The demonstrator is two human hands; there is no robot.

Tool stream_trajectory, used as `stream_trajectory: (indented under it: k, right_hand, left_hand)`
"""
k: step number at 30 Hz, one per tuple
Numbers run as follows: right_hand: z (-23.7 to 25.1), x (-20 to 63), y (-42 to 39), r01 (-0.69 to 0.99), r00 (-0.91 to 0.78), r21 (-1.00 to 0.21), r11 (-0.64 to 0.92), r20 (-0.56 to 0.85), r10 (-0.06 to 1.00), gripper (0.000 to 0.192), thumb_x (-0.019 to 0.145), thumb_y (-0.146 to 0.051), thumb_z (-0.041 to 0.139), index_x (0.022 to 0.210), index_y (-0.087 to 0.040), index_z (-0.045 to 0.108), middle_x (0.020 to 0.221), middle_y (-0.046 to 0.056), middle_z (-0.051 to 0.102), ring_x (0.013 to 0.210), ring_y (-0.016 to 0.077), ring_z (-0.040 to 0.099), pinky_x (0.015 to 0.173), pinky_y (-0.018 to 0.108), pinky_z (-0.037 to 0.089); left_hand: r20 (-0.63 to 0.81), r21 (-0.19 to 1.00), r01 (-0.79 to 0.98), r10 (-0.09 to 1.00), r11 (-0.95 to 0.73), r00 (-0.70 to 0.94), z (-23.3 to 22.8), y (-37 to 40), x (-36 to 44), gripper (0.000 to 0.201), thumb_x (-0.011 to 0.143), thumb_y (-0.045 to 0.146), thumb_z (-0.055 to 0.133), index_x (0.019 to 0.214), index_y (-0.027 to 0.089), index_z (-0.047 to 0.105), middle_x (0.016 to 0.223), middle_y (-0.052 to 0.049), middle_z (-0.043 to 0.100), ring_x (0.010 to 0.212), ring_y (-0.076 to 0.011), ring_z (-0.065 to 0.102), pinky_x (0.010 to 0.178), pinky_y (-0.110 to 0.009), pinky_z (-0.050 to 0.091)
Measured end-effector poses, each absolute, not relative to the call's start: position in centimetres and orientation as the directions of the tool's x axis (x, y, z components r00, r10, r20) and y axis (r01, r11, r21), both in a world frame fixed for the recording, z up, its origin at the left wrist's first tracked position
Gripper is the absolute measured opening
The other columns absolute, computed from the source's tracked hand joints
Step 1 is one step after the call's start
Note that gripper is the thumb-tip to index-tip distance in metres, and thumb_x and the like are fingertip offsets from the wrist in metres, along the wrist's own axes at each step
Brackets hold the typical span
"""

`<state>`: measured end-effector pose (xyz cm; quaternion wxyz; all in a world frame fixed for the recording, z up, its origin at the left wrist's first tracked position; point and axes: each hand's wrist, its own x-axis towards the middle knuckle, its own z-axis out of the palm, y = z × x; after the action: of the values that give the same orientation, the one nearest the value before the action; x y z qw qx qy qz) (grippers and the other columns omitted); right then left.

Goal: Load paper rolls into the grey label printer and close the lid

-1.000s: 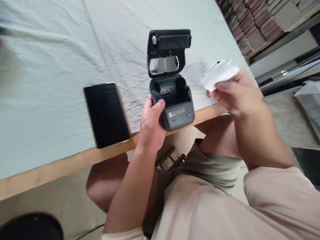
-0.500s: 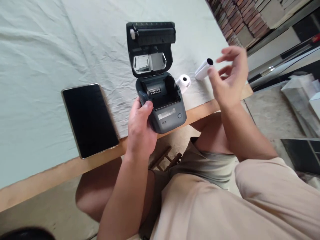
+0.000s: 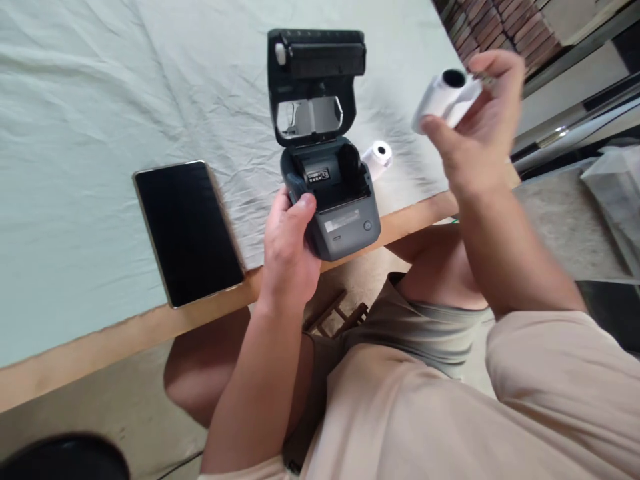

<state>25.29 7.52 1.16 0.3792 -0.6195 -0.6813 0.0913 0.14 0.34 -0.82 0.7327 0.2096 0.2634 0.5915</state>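
Note:
A small dark grey label printer [image 3: 345, 220] stands at the table's front edge with its lid [image 3: 315, 83] swung up and its paper bay bare. My left hand [image 3: 290, 250] grips the printer's left front corner, thumb on top. My right hand [image 3: 475, 137] is raised to the right of the printer and holds a white paper roll [image 3: 443, 97] between the fingers, its dark core facing me. A second white paper roll [image 3: 377, 158] lies on the cloth just right of the printer.
A black-screened phone [image 3: 187, 230] lies face up on the pale cloth [image 3: 100, 100] to the left of the printer. The wooden table edge [image 3: 125, 340] runs along the front. Stacked bricks [image 3: 500, 27] stand at the far right. My legs are under the table.
My right hand set the rolls on the cloth, then picked one up and lifted it. My left hand has stayed on the printer.

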Motion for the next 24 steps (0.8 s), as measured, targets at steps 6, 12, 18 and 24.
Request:
stream_trajectory:
  k: [6,12,18,24]
  right_hand:
    - [6.5,18.7,2.7,0.735,-0.484,-0.238,0.635,0.471,0.737,0.022,0.096,-0.042,0.062,0.116,-0.035,0.059,0.117,-0.005,0.070,0.103,0.0163,0.070,0.089,0.034,0.058]
    - [6.4,16.8,3.8,0.747,-0.597,-0.121,0.654,0.309,0.740,0.023,0.099,-0.037,0.052,0.115,-0.027,0.065,0.117,0.002,0.072,0.101,0.0209,0.071,0.079,0.036,0.054]
    - [5.8,17.0,3.0,0.680,-0.653,-0.061,0.731,0.403,0.641,0.021,0.100,-0.046,0.050,0.100,-0.034,0.066,0.096,-0.002,0.077,0.090,0.0240,0.073,0.076,0.044,0.051]
    - [6.2,17.1,2.2,0.552,-0.609,-0.328,0.767,0.470,0.639,0.013,0.095,-0.044,0.061,0.100,-0.034,0.068,0.101,-0.002,0.076,0.105,0.0219,0.073,0.094,0.045,0.058]
  left_hand:
    - [-0.128,0.667,-0.716,0.978,0.207,0.164,-1.1,0.4,0.4,0.012,0.098,0.028,0.060,0.108,0.022,0.063,0.106,-0.005,0.075,0.137,-0.0233,0.061,0.111,-0.032,0.050]
    - [-0.134,0.655,-0.724,0.976,0.216,0.171,-1.2,0.3,0.2,0.012,0.096,0.027,0.063,0.107,0.022,0.060,0.100,-0.004,0.074,0.132,-0.0240,0.064,0.110,-0.033,0.052]
    - [-0.163,0.626,-0.740,0.969,0.248,0.187,-1.0,0.3,0.1,0.017,0.093,0.037,0.065,0.103,0.025,0.060,0.101,-0.005,0.073,0.130,-0.0264,0.064,0.103,-0.035,0.054]
    - [-0.158,0.723,-0.655,0.975,0.221,0.155,-1.3,0.1,-0.2,0.030,0.076,0.024,0.080,0.100,0.023,0.062,0.091,-0.001,0.069,0.091,-0.0209,0.070,0.078,-0.031,0.054]
